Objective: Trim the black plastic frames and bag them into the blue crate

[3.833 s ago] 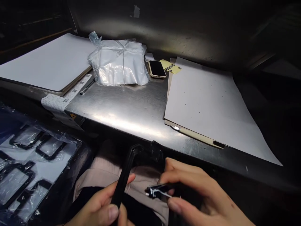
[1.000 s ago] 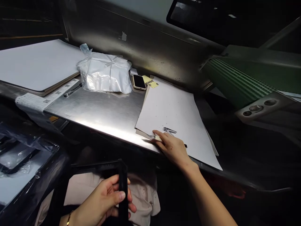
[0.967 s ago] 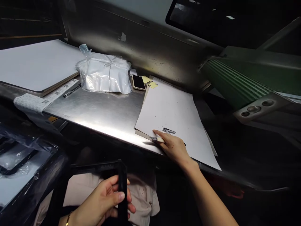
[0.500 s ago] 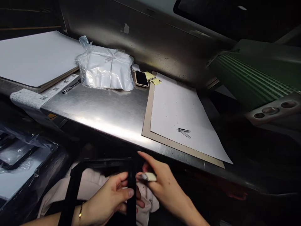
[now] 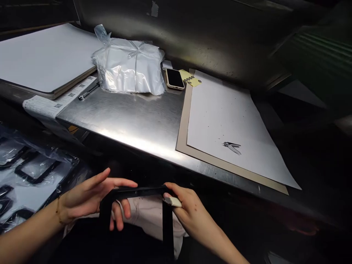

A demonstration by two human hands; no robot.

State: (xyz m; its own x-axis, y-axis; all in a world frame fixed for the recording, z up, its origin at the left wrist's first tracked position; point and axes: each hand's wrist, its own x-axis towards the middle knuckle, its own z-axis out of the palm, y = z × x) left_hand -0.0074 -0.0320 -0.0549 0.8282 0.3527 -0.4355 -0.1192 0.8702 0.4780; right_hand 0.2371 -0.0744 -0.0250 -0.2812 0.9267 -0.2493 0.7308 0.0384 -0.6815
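In front of my lap is a black rectangular frame (image 5: 137, 192), its lower part lost in the dark. My left hand (image 5: 92, 198) is at the frame's left corner, fingers spread, some of them passing behind the bar without closing on it. At the opposite corner, my right hand (image 5: 189, 205) grips the frame between thumb and fingers. A small blade with a cream handle (image 5: 175, 201) is also tucked in that hand. Below the frame lies a pale pink cloth (image 5: 148, 211).
Nippers (image 5: 232, 147) lie on a white sheet (image 5: 220, 113) over grey board. The metal table (image 5: 132, 119) also bears a phone (image 5: 175, 79), a plastic-wrapped bundle (image 5: 132, 68), a pen (image 5: 89, 90) and a board stack (image 5: 46, 58). At lower left, a plastic-lined container (image 5: 78, 167) holds several black frames.
My left hand has let go of the frame's side bar and spread open at the left corner. My right hand has taken hold of the right corner. The view has shifted.
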